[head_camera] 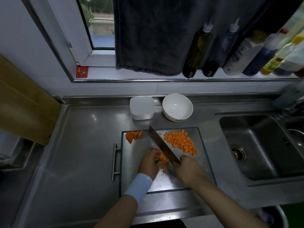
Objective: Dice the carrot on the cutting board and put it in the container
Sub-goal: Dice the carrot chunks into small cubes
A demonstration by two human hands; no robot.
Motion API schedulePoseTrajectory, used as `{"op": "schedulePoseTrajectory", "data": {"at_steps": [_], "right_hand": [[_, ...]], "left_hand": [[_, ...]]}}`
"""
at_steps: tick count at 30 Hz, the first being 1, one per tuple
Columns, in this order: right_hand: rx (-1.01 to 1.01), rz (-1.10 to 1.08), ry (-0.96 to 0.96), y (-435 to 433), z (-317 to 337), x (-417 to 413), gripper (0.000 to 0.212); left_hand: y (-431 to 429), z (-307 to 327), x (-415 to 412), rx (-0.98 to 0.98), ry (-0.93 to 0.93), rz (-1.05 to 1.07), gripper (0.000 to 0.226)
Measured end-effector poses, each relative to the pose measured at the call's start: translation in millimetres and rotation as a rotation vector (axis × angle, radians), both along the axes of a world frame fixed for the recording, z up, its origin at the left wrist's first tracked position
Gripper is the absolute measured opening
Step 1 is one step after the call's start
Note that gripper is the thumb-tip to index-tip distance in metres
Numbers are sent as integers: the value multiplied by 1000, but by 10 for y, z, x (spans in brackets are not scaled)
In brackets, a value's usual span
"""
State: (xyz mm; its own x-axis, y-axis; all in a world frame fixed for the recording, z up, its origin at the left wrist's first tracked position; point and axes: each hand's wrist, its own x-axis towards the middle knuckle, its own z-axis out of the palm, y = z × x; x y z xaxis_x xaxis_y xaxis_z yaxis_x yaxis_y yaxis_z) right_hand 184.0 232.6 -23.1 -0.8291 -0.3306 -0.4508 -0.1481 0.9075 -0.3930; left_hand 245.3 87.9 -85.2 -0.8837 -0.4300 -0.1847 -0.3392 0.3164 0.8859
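A steel cutting board [204, 163] lies on the counter. My right hand [187, 170] grips the handle of a cleaver [162, 145], whose blade runs diagonally up-left over the board. My left hand [150, 163] holds carrot pieces [162, 157] against the blade with curled fingers. A heap of diced carrot [180, 141] lies on the board's right half. Carrot slices [133, 135] lie fanned at the board's far left corner. Behind the board stands a white square container [142, 108], beside a white bowl [177, 106].
A sink [256, 145] lies to the right of the board. Several bottles [197, 46] line the window ledge, next to a dark hanging towel [148, 38]. A wooden board [24, 104] leans at the far left. A bar handle [115, 162] sits left of the cutting board.
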Motion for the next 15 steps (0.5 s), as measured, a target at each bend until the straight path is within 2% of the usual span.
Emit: {"op": "schedulePoseTrajectory", "data": {"at_steps": [2,5,8,12,15], "right_hand": [[7,0,4,20,35,-1,23],[4,21,-17,9,86,43,20],[-39,45,-104,-38,87,192,26],[-17,152,-179,-80,23,420,14],[-9,100,-167,-48,5,446,22]], "left_hand": [[23,104,-37,134,-17,70,21],[-174,146,124,66,-19,164,14],[-452,108,366,-52,4,268,22],[-603,131,560,-113,-96,234,24],[-580,157,564,-160,-136,152,23]]}}
